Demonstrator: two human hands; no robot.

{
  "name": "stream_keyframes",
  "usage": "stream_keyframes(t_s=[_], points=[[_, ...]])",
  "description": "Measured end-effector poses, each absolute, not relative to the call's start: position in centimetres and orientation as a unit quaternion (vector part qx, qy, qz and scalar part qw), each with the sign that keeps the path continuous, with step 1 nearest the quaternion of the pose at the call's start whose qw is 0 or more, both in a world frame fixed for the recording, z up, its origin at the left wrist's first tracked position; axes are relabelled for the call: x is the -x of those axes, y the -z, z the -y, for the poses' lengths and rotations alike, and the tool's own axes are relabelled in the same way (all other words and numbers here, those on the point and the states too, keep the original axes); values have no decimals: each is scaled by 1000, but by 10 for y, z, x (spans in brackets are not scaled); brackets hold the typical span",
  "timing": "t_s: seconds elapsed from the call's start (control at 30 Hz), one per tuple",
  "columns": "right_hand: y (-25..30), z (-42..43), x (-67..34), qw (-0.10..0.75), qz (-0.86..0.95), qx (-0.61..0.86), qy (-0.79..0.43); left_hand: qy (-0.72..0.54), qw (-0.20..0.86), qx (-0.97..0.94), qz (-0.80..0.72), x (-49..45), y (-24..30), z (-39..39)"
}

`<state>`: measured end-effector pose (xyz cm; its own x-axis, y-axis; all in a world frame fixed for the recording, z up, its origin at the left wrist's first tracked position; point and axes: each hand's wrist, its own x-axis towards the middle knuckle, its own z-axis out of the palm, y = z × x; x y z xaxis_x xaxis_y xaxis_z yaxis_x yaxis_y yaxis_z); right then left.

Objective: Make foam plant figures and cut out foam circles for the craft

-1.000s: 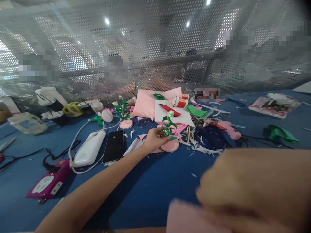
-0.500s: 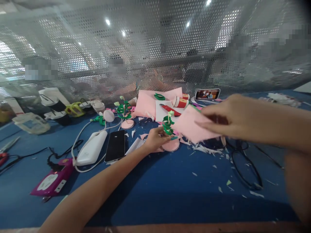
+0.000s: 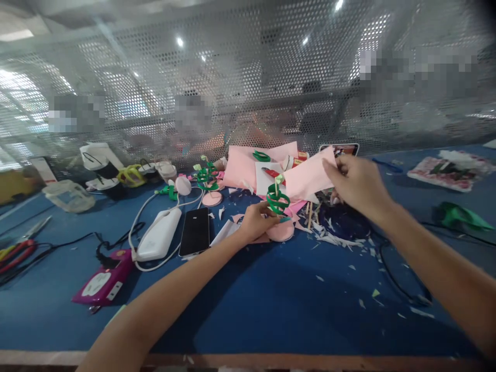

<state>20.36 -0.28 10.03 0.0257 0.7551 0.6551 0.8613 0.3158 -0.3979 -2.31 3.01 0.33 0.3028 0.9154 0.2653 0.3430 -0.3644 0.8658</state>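
Note:
My left hand [image 3: 258, 223] is closed at the foot of a green paper spiral plant [image 3: 277, 200] with a pale bud on top. Its round pink base [image 3: 282, 231] rests on the blue table. My right hand [image 3: 357, 182] pinches the edge of a pink paper sheet [image 3: 310, 174], raised to the right of the plant. Behind the sheet, a red utility knife [image 3: 273, 174] on white paper and a red-and-white roll [image 3: 295, 160] are partly covered. A second green spiral plant [image 3: 207, 176] stands on its own pink disc to the left.
Left lie a black phone [image 3: 195, 232], a white power bank [image 3: 159, 235] with cable, a purple power strip [image 3: 104, 279] and scissors [image 3: 23, 250]. Paper scraps [image 3: 335, 236] and a dark cord [image 3: 403, 284] lie right. A perforated metal screen [image 3: 248, 77] rises behind the table.
My right hand has drawn back to the right and turned, lifting the pink sheet higher. My left hand stays on the spiral plant. The view has shifted slightly left.

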Motion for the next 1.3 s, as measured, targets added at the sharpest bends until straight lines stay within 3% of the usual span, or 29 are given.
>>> stream_keyframes(t_s=[0.1,0.17,0.3,0.4,0.47,0.57,0.63,0.8,1.0,1.3], points=[[-54,-25,-208,466,599,649,51,-408,371,-714,-431,23,-13,-29],[-35,-30,-207,453,581,672,72,-404,379,-709,-436,23,-20,-29],[-27,-18,-195,419,583,669,190,-430,389,-695,-424,27,-36,-31],[-30,-4,-182,483,600,607,195,-459,403,-679,-407,31,-50,-32],[-28,2,-172,576,590,561,74,-472,401,-675,-400,33,-59,-30],[-20,5,-157,678,518,469,-230,-487,391,-676,-392,34,-70,-26],[-15,5,-148,663,477,412,-405,-492,397,-676,-378,33,-73,-23],[-18,17,-131,520,274,207,-782,-492,398,-683,-365,27,-74,-12],[-26,32,-122,460,213,128,-852,-462,374,-687,-418,21,-70,-4],[-34,33,-126,471,175,113,-857,-450,333,-723,-404,18,-55,-12]])
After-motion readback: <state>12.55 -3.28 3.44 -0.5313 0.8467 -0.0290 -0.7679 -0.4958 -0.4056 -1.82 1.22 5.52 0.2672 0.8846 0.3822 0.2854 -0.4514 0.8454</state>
